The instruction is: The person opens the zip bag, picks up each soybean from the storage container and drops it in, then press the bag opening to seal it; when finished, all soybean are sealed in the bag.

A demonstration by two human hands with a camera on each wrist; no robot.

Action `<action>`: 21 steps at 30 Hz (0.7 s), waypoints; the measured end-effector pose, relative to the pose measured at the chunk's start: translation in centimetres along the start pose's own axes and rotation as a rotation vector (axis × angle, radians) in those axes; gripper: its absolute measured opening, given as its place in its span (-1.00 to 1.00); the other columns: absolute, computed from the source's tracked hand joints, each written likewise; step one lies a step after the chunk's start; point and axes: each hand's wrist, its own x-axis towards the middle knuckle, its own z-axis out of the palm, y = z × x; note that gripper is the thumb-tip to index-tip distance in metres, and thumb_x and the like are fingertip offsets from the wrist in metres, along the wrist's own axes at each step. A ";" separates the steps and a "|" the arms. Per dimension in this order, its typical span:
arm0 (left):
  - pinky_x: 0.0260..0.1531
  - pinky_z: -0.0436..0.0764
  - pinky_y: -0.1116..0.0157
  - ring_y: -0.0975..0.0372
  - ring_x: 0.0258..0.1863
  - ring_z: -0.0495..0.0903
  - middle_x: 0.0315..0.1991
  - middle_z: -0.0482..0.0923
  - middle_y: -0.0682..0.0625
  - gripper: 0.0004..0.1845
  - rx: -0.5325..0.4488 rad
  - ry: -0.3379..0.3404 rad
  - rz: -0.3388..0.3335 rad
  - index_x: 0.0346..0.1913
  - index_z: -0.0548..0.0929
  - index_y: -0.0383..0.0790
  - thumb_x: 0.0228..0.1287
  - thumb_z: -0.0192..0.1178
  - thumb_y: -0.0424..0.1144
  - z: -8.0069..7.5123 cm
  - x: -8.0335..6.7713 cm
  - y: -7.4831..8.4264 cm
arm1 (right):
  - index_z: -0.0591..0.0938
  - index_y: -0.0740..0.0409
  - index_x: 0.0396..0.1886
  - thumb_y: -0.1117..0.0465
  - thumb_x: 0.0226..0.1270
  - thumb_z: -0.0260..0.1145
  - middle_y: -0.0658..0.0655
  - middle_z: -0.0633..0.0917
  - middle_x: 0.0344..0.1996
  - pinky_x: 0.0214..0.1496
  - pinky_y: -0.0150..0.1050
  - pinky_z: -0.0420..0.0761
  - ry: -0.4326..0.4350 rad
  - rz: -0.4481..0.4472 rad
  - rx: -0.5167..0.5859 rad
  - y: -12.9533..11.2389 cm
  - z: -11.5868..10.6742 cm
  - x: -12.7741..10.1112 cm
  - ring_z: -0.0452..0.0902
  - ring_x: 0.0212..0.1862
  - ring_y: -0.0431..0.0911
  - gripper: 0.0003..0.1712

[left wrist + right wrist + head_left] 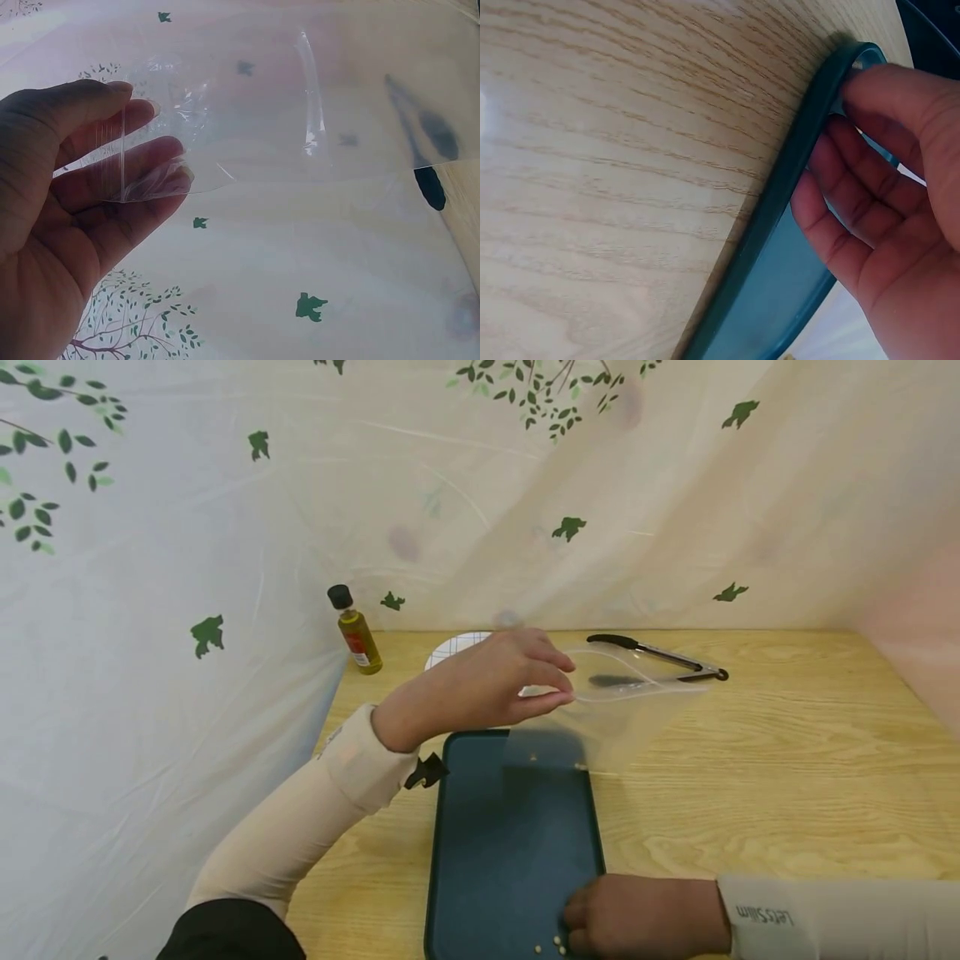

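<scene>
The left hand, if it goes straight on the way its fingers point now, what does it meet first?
Probably the black-tipped tongs on the table. The left hand points right, pinching a clear plastic bag that hangs between; depth is unclear.

left hand [480, 685] — raised, fingers pinched | right hand [641, 916] — low, fingers curled

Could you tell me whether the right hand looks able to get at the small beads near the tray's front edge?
Probably yes: the right hand already rests on the tray with its fingers right beside the beads, and nothing lies between them.
</scene>
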 end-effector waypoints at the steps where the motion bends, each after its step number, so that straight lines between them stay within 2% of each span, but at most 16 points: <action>1: 0.22 0.56 0.27 0.19 0.08 0.64 0.03 0.75 -0.01 -0.80 -0.001 0.001 0.000 -0.08 0.80 -0.11 0.42 0.24 -0.14 0.0 0.0 0.0 | 0.67 -0.22 -0.21 0.03 0.42 0.28 -0.26 0.59 -0.37 -0.37 -0.66 0.18 0.001 0.004 0.009 0.0 0.1 0.0 0.39 -0.33 -0.48 -0.94; 7: 0.22 0.56 0.26 0.18 0.08 0.64 0.03 0.75 -0.02 -0.80 -0.001 0.000 0.000 -0.08 0.80 -0.11 0.41 0.25 -0.15 0.0 -0.1 0.0 | 0.67 -0.24 -0.23 0.04 0.38 0.31 -0.26 0.59 -0.37 -0.37 -0.66 0.18 0.002 0.004 -0.023 -0.1 0.4 0.0 0.42 -0.32 -0.47 -0.95; 12: 0.22 0.56 0.26 0.19 0.09 0.63 0.05 0.74 -0.02 -0.80 0.000 -0.007 -0.009 -0.07 0.80 -0.11 0.42 0.24 -0.15 -0.1 -0.1 0.0 | 0.69 -0.25 -0.22 0.04 0.39 0.31 -0.26 0.59 -0.37 -0.39 -0.65 0.21 -0.035 0.005 -0.014 0.1 0.1 -0.3 0.39 -0.34 -0.47 -0.94; 16: 0.22 0.56 0.26 0.19 0.10 0.63 0.05 0.74 -0.02 -0.80 0.003 -0.008 -0.013 -0.07 0.80 -0.11 0.42 0.24 -0.16 -0.1 -0.1 0.1 | 0.69 -0.28 -0.27 0.06 0.28 0.39 -0.27 0.58 -0.39 -0.41 -0.62 0.18 -0.057 0.022 -0.026 0.2 -0.2 -0.5 0.38 -0.38 -0.47 -0.92; 21: 0.23 0.55 0.26 0.19 0.08 0.64 0.04 0.74 -0.01 -0.80 0.006 -0.002 -0.002 -0.08 0.80 -0.11 0.42 0.24 -0.15 -0.1 -0.1 0.1 | 0.69 -0.27 -0.25 0.10 0.23 0.43 -0.27 0.61 -0.37 -0.38 -0.65 0.20 -0.068 0.032 0.023 0.3 -0.1 -0.6 0.39 -0.35 -0.49 -0.86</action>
